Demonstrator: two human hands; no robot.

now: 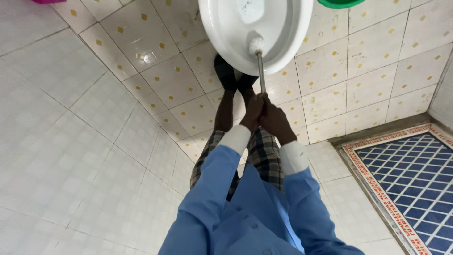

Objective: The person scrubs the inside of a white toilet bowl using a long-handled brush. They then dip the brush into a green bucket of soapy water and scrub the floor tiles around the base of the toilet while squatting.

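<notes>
1. Both hands, left hand [252, 112] and right hand [275, 120], clamp the grey metal-handled toilet brush [260, 71].
2. Its white bristle head sits at twelve o'clock, inside the white ceramic toilet bowl [222, 35].
3. Hard strokes could splash water over the rim.

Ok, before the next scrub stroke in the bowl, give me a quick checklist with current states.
1. Both hands on handle: left hand and right hand clasp the brush handle: ok.
2. Brush head inside the toilet bowl: ok.
3. Feet planted near the bowl: ok.
4. Floor tiles dry: cannot tell.
5. Green basin away from the handle: ok.
</notes>
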